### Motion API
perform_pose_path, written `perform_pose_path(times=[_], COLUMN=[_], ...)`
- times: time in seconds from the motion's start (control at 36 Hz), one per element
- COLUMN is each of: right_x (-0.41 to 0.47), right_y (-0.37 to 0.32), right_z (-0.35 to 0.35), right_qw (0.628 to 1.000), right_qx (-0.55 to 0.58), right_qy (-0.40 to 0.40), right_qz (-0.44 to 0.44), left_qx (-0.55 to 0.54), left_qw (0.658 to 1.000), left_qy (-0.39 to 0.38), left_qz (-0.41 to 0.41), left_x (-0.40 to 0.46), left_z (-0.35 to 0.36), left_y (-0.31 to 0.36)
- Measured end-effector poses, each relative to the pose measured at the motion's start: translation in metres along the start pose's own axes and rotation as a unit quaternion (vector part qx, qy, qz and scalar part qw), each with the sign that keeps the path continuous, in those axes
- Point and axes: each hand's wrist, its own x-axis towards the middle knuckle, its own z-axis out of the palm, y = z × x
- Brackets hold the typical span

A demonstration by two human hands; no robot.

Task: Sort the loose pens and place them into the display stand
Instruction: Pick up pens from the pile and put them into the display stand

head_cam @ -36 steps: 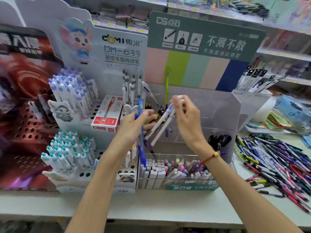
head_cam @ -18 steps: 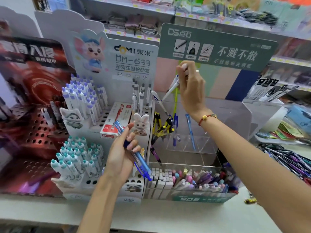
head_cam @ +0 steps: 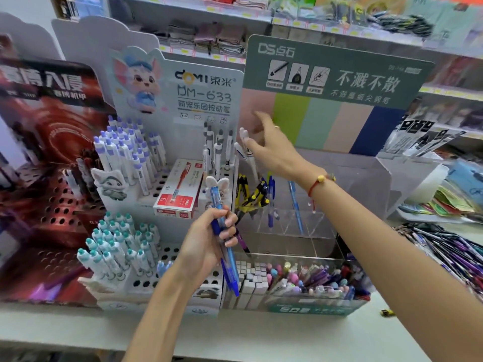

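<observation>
My left hand [head_cam: 209,241] grips a small bunch of blue pens [head_cam: 226,254], tips pointing down, in front of the white cartoon stand [head_cam: 183,178]. My right hand [head_cam: 274,147] is raised at the top left corner of the clear acrylic display stand [head_cam: 366,178] with the green header. Its fingers are spread and blurred, and its thumb is next to two white pens [head_cam: 244,138] that stand upright there. Yellow-black and blue pens [head_cam: 270,194] lean in the clear compartments below.
A heap of loose pens [head_cam: 444,246] lies on the counter at the right. A red pen box [head_cam: 180,189] rests on the white stand among lilac-capped and teal-capped pens. A front tray [head_cam: 308,307] holds pastel pens and erasers. A dark red perforated stand [head_cam: 47,178] fills the left.
My right hand came down from the green header to the stand's top left corner and let go of the white pens. My left hand turned the blue pens more upright.
</observation>
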Motion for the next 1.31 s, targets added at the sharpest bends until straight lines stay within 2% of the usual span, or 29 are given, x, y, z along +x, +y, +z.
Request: perform_pose_path(times=[0.06,0.08,0.11,0.19,0.25,0.36,0.42,0.47,0.53,0.61,0.69,0.78,0.86,0.92,1.0,1.11,1.14,1.17,1.19,1.22,1.28,1.31], right_x=[-0.023,-0.038,-0.054,-0.096,-0.113,-0.136,-0.141,-0.140,-0.135,-0.124,-0.108,-0.094,-0.087,-0.085,-0.092,-0.126,-0.136,-0.145,-0.152,-0.159,-0.167,-0.170], right_y=[-0.002,-0.005,-0.007,-0.007,0.003,0.026,0.038,0.050,0.061,0.077,0.090,0.096,0.095,0.094,0.094,0.075,0.065,0.054,0.044,0.035,0.024,0.022], right_z=[-0.002,-0.002,-0.002,0.003,0.008,0.004,-0.009,-0.027,-0.040,-0.044,-0.037,-0.024,-0.011,-0.007,-0.006,0.004,0.008,0.013,0.018,0.023,0.027,0.027], right_qw=[0.993,0.990,0.993,0.991,0.989,0.982,0.957,0.914,0.893,0.903,0.938,0.978,0.988,0.986,0.984,0.982,0.981,0.979,0.967,0.933,0.820,0.782], right_qx=[-0.019,-0.005,0.022,0.093,0.094,0.157,0.215,0.266,0.250,0.151,0.060,-0.061,-0.123,-0.105,-0.028,-0.026,0.012,0.077,0.169,0.282,0.485,0.538], right_qy=[0.111,0.134,0.107,-0.094,-0.108,0.026,0.131,0.250,0.334,0.377,0.320,0.177,0.028,-0.023,-0.006,0.137,0.147,0.123,0.073,0.030,0.008,0.025], right_qz=[-0.038,-0.047,-0.041,0.030,0.039,0.100,0.142,0.175,0.169,0.138,0.118,0.096,0.092,0.124,0.175,0.127,0.123,0.141,0.175,0.220,0.305,0.314], left_qx=[0.019,0.036,0.059,0.152,0.210,0.311,0.385,0.420,0.427,0.436,0.377,0.295,0.248,0.234,0.239,0.173,0.141,0.104,0.068,0.042,0.017,0.015], left_qw=[1.000,0.999,0.998,0.987,0.975,0.949,0.923,0.906,0.898,0.876,0.891,0.913,0.924,0.928,0.925,0.940,0.950,0.960,0.966,0.969,0.971,0.971], left_qy=[-0.012,-0.016,-0.019,-0.037,-0.052,-0.043,-0.025,0.015,0.060,0.135,0.174,0.219,0.237,0.236,0.240,0.247,0.242,0.233,0.228,0.228,0.232,0.230], left_qz=[-0.015,-0.023,-0.030,-0.044,-0.051,-0.022,0.001,0.048,0.092,0.158,0.184,0.178,0.167,0.166,0.175,0.158,0.139,0.118,0.099,0.084,0.064,0.059], left_x=[0.002,0.003,0.004,0.010,0.013,0.016,0.017,0.011,0.007,0.005,0.001,-0.005,-0.011,-0.016,-0.024,-0.033,-0.034,-0.034,-0.034,-0.033,-0.030,-0.028], left_z=[0.001,0.003,0.005,0.015,0.023,0.037,0.035,0.033,0.030,0.019,0.012,0.011,0.006,0.003,0.002,0.003,0.005,0.007,0.009,0.011,0.014,0.015], left_y=[-0.005,-0.007,-0.010,-0.022,-0.032,-0.045,-0.049,-0.050,-0.050,-0.053,-0.052,-0.048,-0.046,-0.043,-0.039,-0.040,-0.043,-0.048,-0.053,-0.059,-0.068,-0.072])
